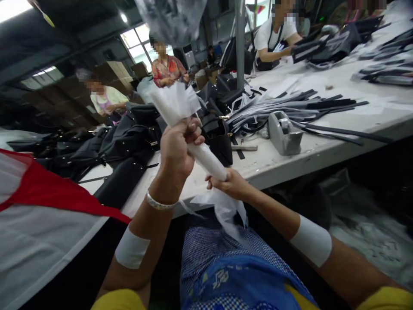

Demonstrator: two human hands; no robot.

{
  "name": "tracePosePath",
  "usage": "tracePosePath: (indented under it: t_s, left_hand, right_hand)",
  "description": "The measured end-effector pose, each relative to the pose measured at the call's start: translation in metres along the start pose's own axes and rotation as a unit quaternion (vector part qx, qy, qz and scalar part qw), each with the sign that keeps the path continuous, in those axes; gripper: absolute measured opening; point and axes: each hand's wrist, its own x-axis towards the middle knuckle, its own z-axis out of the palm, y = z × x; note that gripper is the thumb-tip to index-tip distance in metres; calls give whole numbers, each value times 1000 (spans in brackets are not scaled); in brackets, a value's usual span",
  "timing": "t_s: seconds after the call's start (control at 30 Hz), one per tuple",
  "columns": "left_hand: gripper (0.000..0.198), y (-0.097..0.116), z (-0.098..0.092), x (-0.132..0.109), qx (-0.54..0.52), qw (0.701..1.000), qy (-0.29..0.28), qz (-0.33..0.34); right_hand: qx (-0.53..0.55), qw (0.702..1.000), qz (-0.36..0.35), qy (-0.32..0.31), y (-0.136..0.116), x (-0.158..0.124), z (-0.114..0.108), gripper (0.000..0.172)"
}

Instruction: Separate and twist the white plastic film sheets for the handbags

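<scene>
The big, dark room (74,32) has bright windows (140,43) at the far side. A long white table (309,160) runs from the near left to the far right, and it has a straight, thick edge on the near side. A grey metal pole (239,47) stands up at the far side.

Just over the near edge is a white roll (208,160), held up in the air. It looks thin and soft, like paper or light cloth. It tilts, with its wide, crinkly top to the far left and its narrow end to the near right. The left hand (179,142) is wrapped around the upper part, fingers curled in. The right hand (227,183) is closed on the low end. Thin, floppy white pieces (226,211) hang under the right hand, and their ends are wavy.

Smooth black bags (124,133) with shiny bits lie in a big heap on the left. One black bag (220,142) sits just past the roll, so there is little room on the far side. On the right is a hard, grey tape holder (285,133) with a round middle. White table top shows between it and the right hand. Behind it, long, flat black and grey strips (290,107) fan out, and some poke toward the near edge.
</scene>
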Motion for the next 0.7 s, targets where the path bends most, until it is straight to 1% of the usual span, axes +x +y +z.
tracePosePath:
  t_s: [0.07, 0.13, 0.2, 0.27, 0.33, 0.43, 0.57, 0.63, 0.7]
  left_hand:
    - [26, -8, -15, 0, 13, 999, 23, 29]
    - [23, -23, -36, 4, 45, 997, 47, 38]
    - [21, -42, -61, 9, 78, 994, 80, 19]
    - [20, -61, -87, 11, 100, 987, 126, -6]
    - [20, -75, -113, 9, 117, 976, 180, -18]
    - [21, -88, -144, -1, 155, 958, 242, -23]
    - [17, -101, -177, -14, 237, 921, 309, -23]
    - [15, -107, -191, -16, 265, 905, 332, -13]
    - [15, -113, -203, -14, 274, 897, 346, -5]
  right_hand:
    - [-6, 1000, 28, -7, 34, -23, 11, 13]
    - [-7, 998, 61, -9, 68, -49, 25, 15]
    - [-11, 995, 102, -5, 99, -73, 40, 18]
    - [-21, 988, 151, -5, 128, -94, 53, 17]
    - [-29, 980, 198, -24, 153, -111, 59, 14]
    - [-42, 962, 258, -79, 185, -127, 54, 14]
    - [-80, 932, 322, -143, 227, -129, 27, 8]
    - [-110, 914, 358, -155, 252, -124, 14, 14]
    - [-132, 902, 385, -147, 276, -121, 9, 19]
